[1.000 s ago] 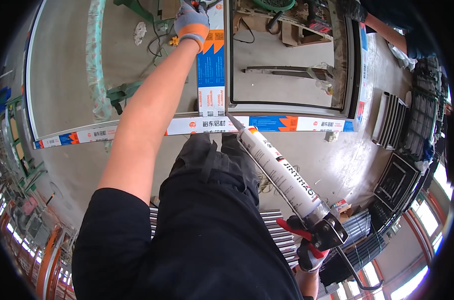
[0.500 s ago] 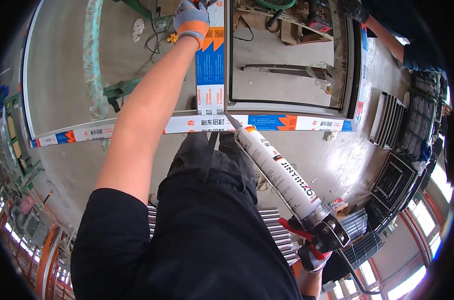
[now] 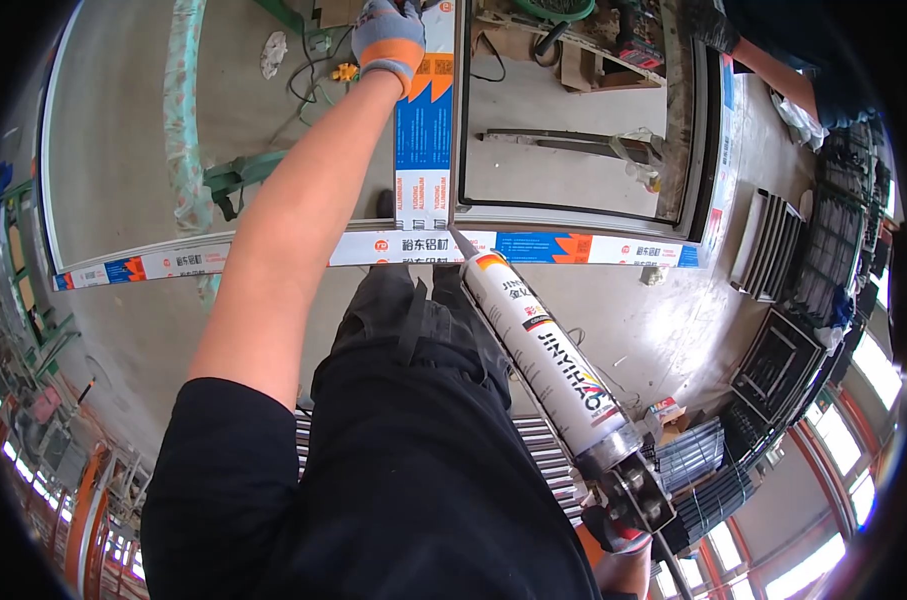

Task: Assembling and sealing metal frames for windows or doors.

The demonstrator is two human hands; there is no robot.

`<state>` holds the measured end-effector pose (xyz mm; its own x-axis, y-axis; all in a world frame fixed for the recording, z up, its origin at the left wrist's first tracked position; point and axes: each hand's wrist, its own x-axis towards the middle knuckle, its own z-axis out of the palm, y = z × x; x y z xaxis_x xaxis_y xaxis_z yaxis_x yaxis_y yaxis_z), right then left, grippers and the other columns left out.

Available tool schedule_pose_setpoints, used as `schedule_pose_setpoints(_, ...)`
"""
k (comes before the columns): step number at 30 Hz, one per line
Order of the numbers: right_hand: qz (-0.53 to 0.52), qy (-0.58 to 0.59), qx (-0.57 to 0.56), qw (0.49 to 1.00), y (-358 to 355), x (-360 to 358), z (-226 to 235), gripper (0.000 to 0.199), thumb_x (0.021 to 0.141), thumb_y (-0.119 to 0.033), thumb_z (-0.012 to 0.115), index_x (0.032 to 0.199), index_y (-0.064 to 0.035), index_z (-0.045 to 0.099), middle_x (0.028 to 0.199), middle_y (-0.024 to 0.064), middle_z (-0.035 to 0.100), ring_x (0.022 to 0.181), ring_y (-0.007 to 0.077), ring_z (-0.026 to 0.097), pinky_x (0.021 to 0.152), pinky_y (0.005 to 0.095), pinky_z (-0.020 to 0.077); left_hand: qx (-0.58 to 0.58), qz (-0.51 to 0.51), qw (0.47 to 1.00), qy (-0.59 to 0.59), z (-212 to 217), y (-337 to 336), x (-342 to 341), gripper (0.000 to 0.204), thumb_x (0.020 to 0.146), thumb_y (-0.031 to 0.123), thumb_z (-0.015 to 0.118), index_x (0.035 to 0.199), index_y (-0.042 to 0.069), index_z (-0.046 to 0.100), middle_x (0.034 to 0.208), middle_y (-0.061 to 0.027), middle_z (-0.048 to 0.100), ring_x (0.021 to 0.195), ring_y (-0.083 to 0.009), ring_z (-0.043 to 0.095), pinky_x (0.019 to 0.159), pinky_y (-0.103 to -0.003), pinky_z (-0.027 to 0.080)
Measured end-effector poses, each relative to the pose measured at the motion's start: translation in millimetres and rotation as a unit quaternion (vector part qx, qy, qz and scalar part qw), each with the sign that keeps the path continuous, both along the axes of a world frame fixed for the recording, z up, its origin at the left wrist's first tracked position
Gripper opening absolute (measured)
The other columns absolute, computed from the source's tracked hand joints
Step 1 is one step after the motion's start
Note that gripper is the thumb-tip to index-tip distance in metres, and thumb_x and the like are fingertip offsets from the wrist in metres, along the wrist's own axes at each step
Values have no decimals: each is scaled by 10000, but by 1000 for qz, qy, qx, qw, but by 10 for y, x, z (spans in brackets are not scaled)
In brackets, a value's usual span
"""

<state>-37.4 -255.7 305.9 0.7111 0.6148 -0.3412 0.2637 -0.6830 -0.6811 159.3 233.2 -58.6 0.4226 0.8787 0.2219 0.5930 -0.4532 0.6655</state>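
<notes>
My right hand (image 3: pixel 621 535) clamped on the caulking gun (image 3: pixel 553 365), long axis up-left, nozzle on the window frame (image 3: pixel 533 247) away from my grip.

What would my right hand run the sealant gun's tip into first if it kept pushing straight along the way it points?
The right hand aims the sealant gun up at the frame's film-wrapped bottom rail. Its nozzle tip already looks at or touching that rail near the upright bar, though depth is unclear.

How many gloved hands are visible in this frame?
2: the left hand rests high on the upright frame bar; the right hand grips the sealant gun at lower right. A co-worker's hands may be hidden.
</notes>
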Motion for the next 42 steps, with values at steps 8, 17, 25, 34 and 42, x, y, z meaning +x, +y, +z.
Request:
schedule_pose_setpoints(8, 41, 7, -90, 995, -219, -159, 42, 266, 751, -215, 722, 909, -22, 630, 915, 116, 660, 794, 305, 662, 682, 367, 529, -11, -20, 1000, -12, 34, 0, -24, 357, 891, 261, 613, 1139, 10, 563, 930, -239, 669, 866, -427, 640, 754, -505, 500)
schedule_pose_setpoints(17, 90, 15, -68, 994, -25, -98, -22, 332, 721, -183, 700, 987, -6, 609, 945, 159, 654, 861, 346, 674, 760, 397, 547, -14, -28, 999, -27, 95, 11, -43, 323, 893, 254, 608, 1111, 19, 570, 934, -228, 674, 869, -418, 643, 755, -503, 502)
schedule_pose_setpoints(25, -213, 323, -70, 920, 533, 202, 46, 283, 713, -163, 728, 929, -4, 641, 964, 179, 653, 898, 362, 669, 775, 420, 541, 14, -13, 1000, 14, -12, 27, -29, 323, 902, 272, 595, 1103, 21, 571, 929, -227, 673, 864, -421, 640, 750, -502, 499)
schedule_pose_setpoints(34, 25, 90, 39, 995, 501, 135, -52, 319, 630, -111, 742, 927, -11, 685, 940, 156, 677, 887, 357, 678, 764, 419, 543, 2, -17, 1000, -10, 195, -46, -54, 360, 905, 272, 590, 1158, 18, 561, 958, -224, 672, 871, -418, 637, 762, -501, 495)
schedule_pose_setpoints(42, 29, 93, 57, 994, 494, 185, -79, 321, 691, -123, 739, 975, 6, 667, 965, 177, 671, 898, 389, 671, 803, 427, 540, -16, -48, 998, -35, 268, -57, -76, 402, 907, 253, 590, 1206, -11, 540, 990, -229, 667, 911, -410, 635, 789, -483, 499)
